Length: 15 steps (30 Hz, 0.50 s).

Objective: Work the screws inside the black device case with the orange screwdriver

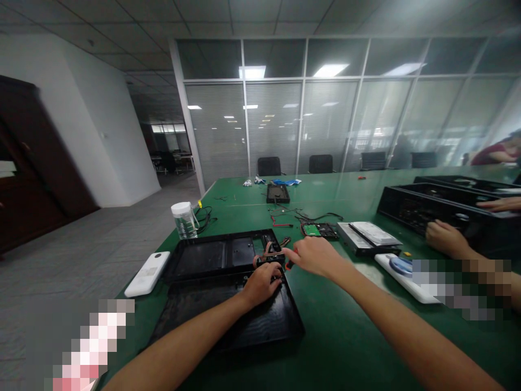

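A black open computer case (211, 255) lies on the green table (334, 336), with a black panel (244, 320) in front of it. My left hand (262, 282) rests curled on the case's right inner edge, by a bundle of coloured wires (271, 251). My right hand (313, 255) is closed in a pinch at that same edge, with something small and red (290, 264) by its fingers that I cannot make out.
A white flat device (147, 273) and a clear jar (184, 220) stand left of the case. A circuit board (319, 230), a drive (366, 237) and loose cables lie behind. Another person's hands (445, 239) work on a black case (423, 209) at the right.
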Each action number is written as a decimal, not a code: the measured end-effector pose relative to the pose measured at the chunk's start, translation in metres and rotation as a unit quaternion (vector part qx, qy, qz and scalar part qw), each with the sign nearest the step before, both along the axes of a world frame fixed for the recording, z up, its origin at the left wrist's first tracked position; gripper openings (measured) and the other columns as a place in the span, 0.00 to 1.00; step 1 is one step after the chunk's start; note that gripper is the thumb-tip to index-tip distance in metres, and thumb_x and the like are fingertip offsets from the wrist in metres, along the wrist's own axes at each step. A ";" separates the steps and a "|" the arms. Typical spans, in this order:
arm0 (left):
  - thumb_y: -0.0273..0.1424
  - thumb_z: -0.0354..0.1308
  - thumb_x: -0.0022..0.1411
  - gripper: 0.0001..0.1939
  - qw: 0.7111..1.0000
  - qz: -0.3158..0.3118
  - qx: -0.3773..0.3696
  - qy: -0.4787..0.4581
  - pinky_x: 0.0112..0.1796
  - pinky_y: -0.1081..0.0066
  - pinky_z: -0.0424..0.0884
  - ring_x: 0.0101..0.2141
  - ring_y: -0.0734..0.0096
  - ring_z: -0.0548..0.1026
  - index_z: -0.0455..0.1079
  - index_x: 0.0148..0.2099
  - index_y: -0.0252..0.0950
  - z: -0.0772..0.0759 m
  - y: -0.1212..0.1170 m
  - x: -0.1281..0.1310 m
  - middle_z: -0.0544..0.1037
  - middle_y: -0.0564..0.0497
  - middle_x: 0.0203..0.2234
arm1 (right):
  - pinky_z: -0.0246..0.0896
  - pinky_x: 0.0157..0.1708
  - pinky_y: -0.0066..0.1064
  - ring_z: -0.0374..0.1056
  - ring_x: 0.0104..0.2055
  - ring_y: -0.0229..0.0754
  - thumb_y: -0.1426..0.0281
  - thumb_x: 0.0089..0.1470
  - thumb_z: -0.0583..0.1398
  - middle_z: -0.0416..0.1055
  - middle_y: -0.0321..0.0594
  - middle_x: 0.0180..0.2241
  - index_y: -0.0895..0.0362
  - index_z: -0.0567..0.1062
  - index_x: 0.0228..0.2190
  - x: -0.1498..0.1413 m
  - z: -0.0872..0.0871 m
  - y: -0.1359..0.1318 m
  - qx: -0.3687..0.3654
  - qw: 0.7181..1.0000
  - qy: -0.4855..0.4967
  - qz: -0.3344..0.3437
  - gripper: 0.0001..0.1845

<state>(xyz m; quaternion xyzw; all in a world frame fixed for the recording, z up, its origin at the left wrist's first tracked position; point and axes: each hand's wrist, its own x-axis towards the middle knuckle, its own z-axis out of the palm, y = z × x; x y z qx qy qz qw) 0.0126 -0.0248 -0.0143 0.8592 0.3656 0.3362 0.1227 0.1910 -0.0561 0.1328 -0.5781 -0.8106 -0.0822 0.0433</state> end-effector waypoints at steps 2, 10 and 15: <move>0.23 0.57 0.53 0.20 1.000 -0.005 0.001 0.003 0.46 0.64 0.65 0.42 0.63 0.70 0.60 0.49 0.36 0.002 -0.001 0.000 0.74 0.49 0.36 | 0.57 0.33 0.33 0.69 0.33 0.47 0.50 0.56 0.41 0.72 0.49 0.26 0.59 0.73 0.23 0.014 -0.015 0.007 0.009 0.998 0.070 -0.006 0.33; 0.25 0.52 0.58 0.12 0.999 -0.027 0.027 0.012 0.44 0.67 0.65 0.41 0.67 0.70 0.64 0.46 0.36 0.007 -0.005 0.000 0.74 0.49 0.36 | 0.41 0.12 0.23 0.44 0.12 0.31 0.53 0.53 0.46 0.48 0.25 0.12 0.54 0.57 0.19 0.097 -0.125 0.049 -0.101 0.660 0.738 -0.095 0.20; 0.27 0.56 0.56 0.13 0.989 -0.136 0.012 0.060 0.45 0.67 0.63 0.40 0.67 0.71 0.66 0.45 0.37 0.011 -0.006 -0.002 0.77 0.51 0.32 | 0.52 0.15 0.21 0.55 0.17 0.29 0.57 0.48 0.56 0.63 0.32 0.23 0.56 0.63 0.27 0.096 -0.139 0.057 -0.056 0.490 0.867 -0.064 0.15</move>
